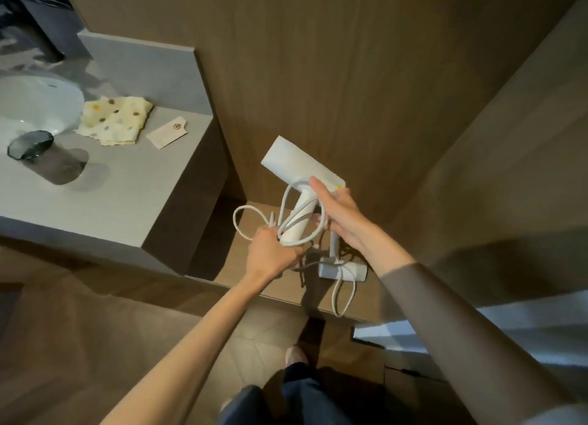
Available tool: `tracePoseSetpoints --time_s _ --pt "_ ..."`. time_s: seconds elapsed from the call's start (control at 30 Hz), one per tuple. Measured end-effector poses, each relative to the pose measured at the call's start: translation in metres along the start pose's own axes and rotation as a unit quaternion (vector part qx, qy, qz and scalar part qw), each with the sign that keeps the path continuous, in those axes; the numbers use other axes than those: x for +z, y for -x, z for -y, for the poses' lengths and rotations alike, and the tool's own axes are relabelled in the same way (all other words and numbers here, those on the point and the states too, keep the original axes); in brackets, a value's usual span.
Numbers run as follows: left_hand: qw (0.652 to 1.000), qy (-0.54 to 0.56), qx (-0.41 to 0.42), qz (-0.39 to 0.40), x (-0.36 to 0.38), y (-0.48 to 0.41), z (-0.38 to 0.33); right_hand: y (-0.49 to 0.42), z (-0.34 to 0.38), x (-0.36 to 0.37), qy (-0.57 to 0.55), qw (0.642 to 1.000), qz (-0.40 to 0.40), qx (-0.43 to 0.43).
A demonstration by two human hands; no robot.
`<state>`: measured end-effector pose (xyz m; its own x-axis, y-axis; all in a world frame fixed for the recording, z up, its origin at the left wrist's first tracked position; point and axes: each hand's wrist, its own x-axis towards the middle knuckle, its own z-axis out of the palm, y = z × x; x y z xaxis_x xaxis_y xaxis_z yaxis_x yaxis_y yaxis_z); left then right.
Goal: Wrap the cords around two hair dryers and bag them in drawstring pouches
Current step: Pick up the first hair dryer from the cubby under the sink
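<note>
A white hair dryer (296, 166) is held up in front of the wooden wall, barrel pointing up-left. My right hand (337, 211) grips it where the handle meets the barrel. Its white cord (288, 201) loops loosely around the handle. My left hand (273, 249) grips the cord at the bottom of the handle, with a free loop sticking out to the left. A second white hair dryer (342, 270) lies on the low wooden shelf (248, 278) below, its cord (343, 297) trailing over the shelf's front edge. No pouch is in view.
A grey vanity counter (127, 182) stands at the left with a white basin (35, 106), a dark glass tumbler (35, 150), a spotted yellow cloth (114, 119) and a small card (167, 133). Wooden panels rise behind and to the right. My legs and feet (296, 354) show below.
</note>
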<state>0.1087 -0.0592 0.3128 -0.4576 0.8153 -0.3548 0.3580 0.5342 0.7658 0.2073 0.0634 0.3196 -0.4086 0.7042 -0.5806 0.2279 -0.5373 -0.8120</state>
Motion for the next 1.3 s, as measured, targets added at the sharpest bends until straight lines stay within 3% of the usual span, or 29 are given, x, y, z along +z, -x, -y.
tracePoseSetpoints --time_s 0.1,0.3,0.37,0.47,0.67,0.77,0.9,0.97,1.1,1.3 --pt "0.996 -0.075 0.038 -0.033 0.009 -0.015 0.001 -0.018 0.011 -0.004 -0.145 0.987 -0.021 0.059" --pt "0.976 -0.162 0.144 -0.035 0.006 -0.042 0.008 -0.052 0.006 0.003 -0.200 0.976 -0.050 0.062" --pt "0.978 -0.140 0.154 0.000 0.000 -0.052 0.009 -0.053 0.012 0.004 -0.195 0.979 -0.059 0.034" --pt "0.991 -0.008 0.106 0.076 -0.019 -0.065 0.005 -0.057 0.025 -0.001 -0.171 0.985 -0.024 0.009" --pt "0.983 0.105 0.113 0.104 -0.049 -0.085 0.018 -0.061 0.048 -0.003 -0.172 0.984 -0.025 -0.042" --pt "0.969 0.155 0.096 0.164 -0.063 -0.088 0.017 -0.061 0.058 -0.003 -0.139 0.988 -0.016 -0.071" --pt "0.950 0.244 -0.009 0.193 -0.068 -0.095 0.012 -0.054 0.070 -0.003 -0.079 0.992 0.011 -0.101" --pt "0.956 0.217 -0.015 0.198 -0.067 -0.100 0.003 -0.050 0.071 0.001 -0.036 0.993 0.031 -0.109" --pt "0.971 0.152 0.058 0.174 -0.059 -0.108 -0.018 -0.046 0.069 0.011 0.017 0.992 0.058 -0.111" --pt "0.951 0.097 0.041 0.291 -0.052 -0.113 -0.030 -0.049 0.061 0.021 0.026 0.991 0.075 -0.111"
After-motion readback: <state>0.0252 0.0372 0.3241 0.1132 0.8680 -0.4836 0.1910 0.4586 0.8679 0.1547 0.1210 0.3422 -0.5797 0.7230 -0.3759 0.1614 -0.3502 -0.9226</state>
